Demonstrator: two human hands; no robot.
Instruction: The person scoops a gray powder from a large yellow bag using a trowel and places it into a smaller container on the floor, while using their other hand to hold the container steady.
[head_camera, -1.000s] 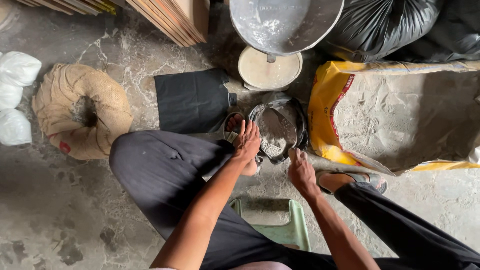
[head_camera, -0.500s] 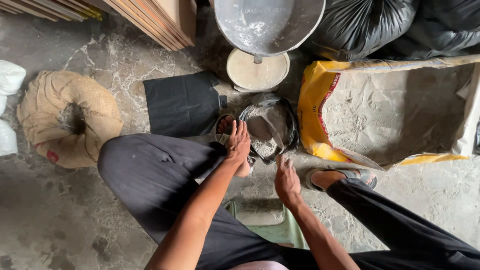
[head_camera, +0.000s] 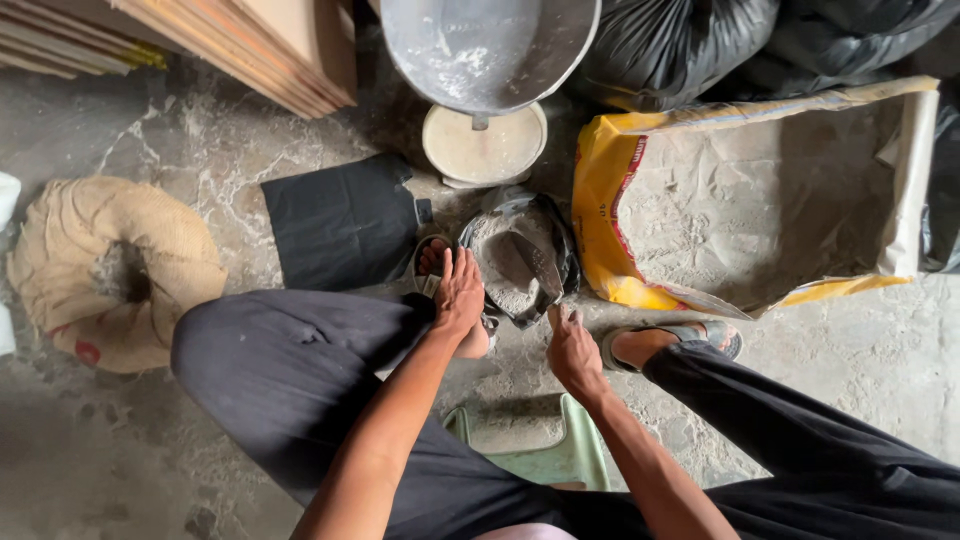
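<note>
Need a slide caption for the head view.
Seated person's left hand and right hand at a small black plastic bag of grey powder.

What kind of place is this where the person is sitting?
Probably a workshop or storeroom floor for bagging powder. A big yellow sack lies open, full of grey powder; a metal pan scale stands nearby, and both hands work at a small black bag of powder.

Two hands (head_camera: 460, 292) (head_camera: 572, 350) — one small bag (head_camera: 520, 255) — two sandals (head_camera: 430, 265) (head_camera: 670, 335).
</note>
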